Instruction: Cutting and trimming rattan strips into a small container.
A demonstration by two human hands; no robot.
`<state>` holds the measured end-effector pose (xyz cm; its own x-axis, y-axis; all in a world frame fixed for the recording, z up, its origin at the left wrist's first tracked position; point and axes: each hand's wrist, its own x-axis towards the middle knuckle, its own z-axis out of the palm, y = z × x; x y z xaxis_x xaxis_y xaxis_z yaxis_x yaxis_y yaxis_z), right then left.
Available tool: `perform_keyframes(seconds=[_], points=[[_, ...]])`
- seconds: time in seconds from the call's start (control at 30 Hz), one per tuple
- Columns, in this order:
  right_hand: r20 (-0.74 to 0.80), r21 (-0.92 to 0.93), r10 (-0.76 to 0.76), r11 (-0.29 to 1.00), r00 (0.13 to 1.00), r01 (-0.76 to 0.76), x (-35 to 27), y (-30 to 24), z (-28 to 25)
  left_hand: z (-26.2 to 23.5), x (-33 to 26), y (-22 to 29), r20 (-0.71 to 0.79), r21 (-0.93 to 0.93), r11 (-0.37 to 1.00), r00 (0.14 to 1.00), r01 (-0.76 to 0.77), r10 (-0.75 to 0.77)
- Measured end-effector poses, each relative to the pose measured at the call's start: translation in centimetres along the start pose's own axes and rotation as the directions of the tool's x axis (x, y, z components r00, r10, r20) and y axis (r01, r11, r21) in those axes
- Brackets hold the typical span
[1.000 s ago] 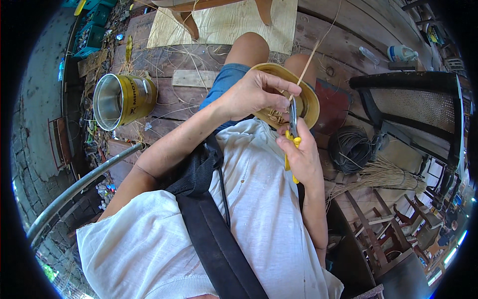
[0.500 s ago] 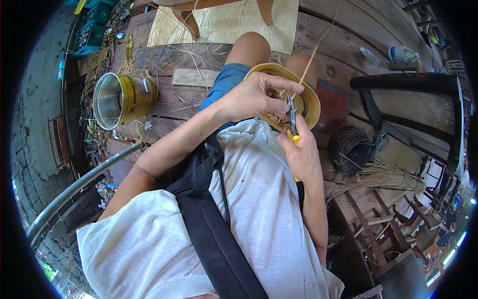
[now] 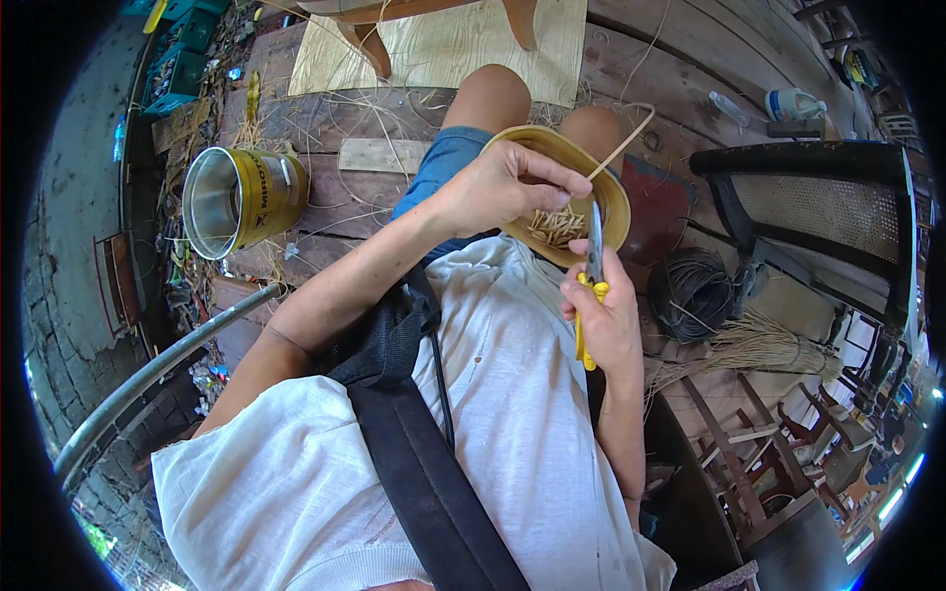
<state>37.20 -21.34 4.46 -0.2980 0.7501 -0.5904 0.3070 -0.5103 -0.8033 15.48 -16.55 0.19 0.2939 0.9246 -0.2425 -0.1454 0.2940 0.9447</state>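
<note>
Between my knees rests a yellow bowl (image 3: 620,205) with many short cut pieces of cane (image 3: 558,226) in its bottom. My left hand (image 3: 503,189) is over its near left side, thumb and fingers pinching a thin strip of cane (image 3: 623,146). The strip runs up and right past the bowl's rim, then bends back. In my right hand (image 3: 609,320), at the bowl's near edge, are scissors (image 3: 591,294) with yellow handles and grey blades. The blades point up, close to my left fingertips and the strip's end.
A yellow metal bucket (image 3: 271,192) lies tipped at the left. Loose strips litter the plank floor around a flat board (image 3: 384,156). At the right are a black chair frame (image 3: 803,163), a coil of dark cord (image 3: 692,294) and a bundle of cane (image 3: 769,347). Wooden furniture legs (image 3: 365,47) stand ahead.
The scissors have drawn back slightly from the left fingertips, and their blades have come together. The cane strip now leans right and bends over, where before it rose more steeply.
</note>
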Motion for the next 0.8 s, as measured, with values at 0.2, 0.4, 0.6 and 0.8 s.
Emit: perform_keyframes(seconds=[0.2,0.4,0.6,0.8], points=[[0.048,-0.199,-0.132,0.970,0.990,0.139,0.5,-0.4,0.7,-0.2,-0.3,0.1,0.128,-0.368,0.914,0.983,0.173,-0.134],[0.053,-0.313,-0.137,0.938,0.989,0.147,0.9,-1.9,1.2,0.1,-0.4,0.5,0.074,-0.292,0.945,0.988,0.150,-0.134],[0.053,-0.344,-0.153,0.925,0.987,0.162,1.3,-1.6,1.2,-0.1,-0.6,0.1,0.077,-0.231,0.968,0.993,0.100,-0.084],[0.008,-0.227,-0.152,0.962,0.988,0.150,1.3,-1.0,1.1,0.1,-0.5,0.1,0.087,-0.182,0.982,0.995,0.059,-0.044]])
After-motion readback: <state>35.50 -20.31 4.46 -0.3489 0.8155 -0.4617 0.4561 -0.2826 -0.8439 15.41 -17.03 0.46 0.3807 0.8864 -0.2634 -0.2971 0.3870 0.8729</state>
